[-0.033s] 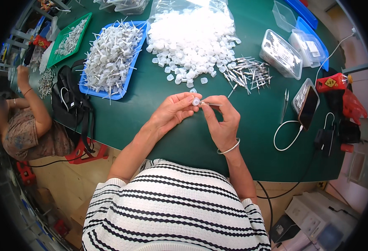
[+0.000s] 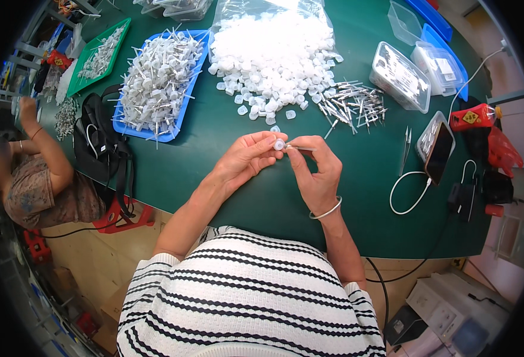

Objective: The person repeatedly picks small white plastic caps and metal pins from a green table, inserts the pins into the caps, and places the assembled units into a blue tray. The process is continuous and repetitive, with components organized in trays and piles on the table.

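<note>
Between thumb and fingers, my left hand [image 2: 247, 156] holds a small translucent white plastic cap [image 2: 279, 144]. My right hand [image 2: 316, 166] pinches a thin metal shaft [image 2: 300, 148], its tip meeting the cap's side; whether it sits inside the cap I cannot tell. A loose cap [image 2: 275, 128] lies just beyond my fingertips. Farther off, a heap of white caps [image 2: 271, 65] spills from a clear plastic bag. To its right lies a pile of thin metal shafts [image 2: 357, 106]. A blue tray [image 2: 116, 122] on the left is heaped with caps that have shafts in them.
A pair of tweezers [image 2: 406, 149] and a phone [image 2: 440, 156] with a white cable are at the right. Behind them stands a clear box of parts [image 2: 400, 77]. A black backpack [image 2: 98, 140] and a green tray [image 2: 121, 28] are leftward, near another person [image 2: 47, 184].
My hands and the parts in them keep the same place. The other person's raised hand at the far left has shifted slightly.
</note>
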A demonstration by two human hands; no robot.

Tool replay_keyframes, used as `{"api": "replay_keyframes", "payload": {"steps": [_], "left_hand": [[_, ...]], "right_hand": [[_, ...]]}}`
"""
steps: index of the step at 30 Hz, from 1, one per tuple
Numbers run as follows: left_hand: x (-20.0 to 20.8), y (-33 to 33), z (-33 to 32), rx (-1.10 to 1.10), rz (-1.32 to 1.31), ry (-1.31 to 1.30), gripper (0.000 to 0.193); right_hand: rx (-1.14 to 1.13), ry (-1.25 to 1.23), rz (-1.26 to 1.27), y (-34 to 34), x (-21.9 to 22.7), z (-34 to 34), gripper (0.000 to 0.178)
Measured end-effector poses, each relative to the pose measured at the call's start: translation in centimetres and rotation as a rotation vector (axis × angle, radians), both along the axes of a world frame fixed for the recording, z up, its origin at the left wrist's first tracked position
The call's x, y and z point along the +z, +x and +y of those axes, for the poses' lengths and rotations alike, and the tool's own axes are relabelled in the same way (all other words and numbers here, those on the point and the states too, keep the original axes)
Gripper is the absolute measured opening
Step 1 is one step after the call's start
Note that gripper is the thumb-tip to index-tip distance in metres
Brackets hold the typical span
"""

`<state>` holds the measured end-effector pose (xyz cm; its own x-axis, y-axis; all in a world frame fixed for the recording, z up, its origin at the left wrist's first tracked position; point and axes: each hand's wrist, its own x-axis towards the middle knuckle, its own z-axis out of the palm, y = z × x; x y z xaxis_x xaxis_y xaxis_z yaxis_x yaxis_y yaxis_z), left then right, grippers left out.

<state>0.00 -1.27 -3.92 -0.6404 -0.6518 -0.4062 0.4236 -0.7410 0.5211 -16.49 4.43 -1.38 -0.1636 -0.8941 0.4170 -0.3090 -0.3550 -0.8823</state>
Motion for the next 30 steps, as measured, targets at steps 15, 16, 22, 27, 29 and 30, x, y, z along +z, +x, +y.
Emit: {"api": "replay_keyframes", "payload": {"steps": [15, 16, 22, 27, 29, 30], "left_hand": [[-0.11, 0.04, 0.03, -0.004, 0.007, 0.011, 0.024], [-0.22, 0.06, 0.05, -0.003, 0.006, 0.007, 0.024], [0.01, -0.02, 0.1, -0.002, -0.015, -0.002, 0.024], [-0.06, -0.06, 0.13, 0.002, -0.01, -0.012, 0.025], [-0.11, -0.05, 0.12, 0.003, -0.01, -0.011, 0.025], [-0.13, -0.04, 0.13, 0.004, -0.01, -0.01, 0.024]], "right_hand": [[-0.015, -0.01, 0.006, 0.06, -0.37, 0.08, 0.011], [-0.014, -0.009, 0.007, 0.04, -0.33, 0.09, 0.011], [-0.022, -0.006, 0.021, -0.02, -0.09, 0.09, 0.012], [-0.037, 0.012, 0.02, 0.0, -0.01, 0.12, 0.011], [-0.039, 0.018, 0.008, 0.07, -0.02, 0.12, 0.011], [-0.041, 0.018, 0.009, 0.09, -0.01, 0.14, 0.011]]}}
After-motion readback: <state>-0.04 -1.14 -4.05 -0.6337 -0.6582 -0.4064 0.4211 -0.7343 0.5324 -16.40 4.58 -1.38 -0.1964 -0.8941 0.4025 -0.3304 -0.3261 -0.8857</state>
